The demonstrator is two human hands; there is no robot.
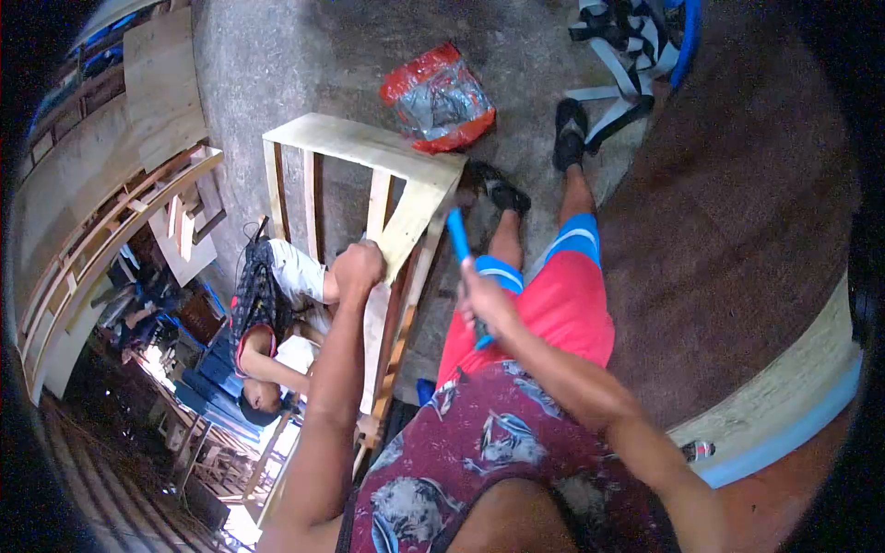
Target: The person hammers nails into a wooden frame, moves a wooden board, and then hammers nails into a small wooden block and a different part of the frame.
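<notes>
My left hand [358, 267] is closed at the edge of a pale wooden frame [415, 217], its fingertips hidden. The frame is built of slats with plywood strips on top, and it stands on the floor to the left of my legs. In front of my lap, my right hand [487, 302] is wrapped around the handle of a blue-handled hammer [459, 235]. The hammer is tilted, with its far end close to the frame's right side; motion blur makes its head hard to see.
Another person [263, 313] sits close by on the frame's left, one hand at its lower end. A red and silver plastic bag [447, 101] lies beyond the frame. Tangled straps [622, 55] lie at the top right, and a large brown panel [737, 221] fills the right side.
</notes>
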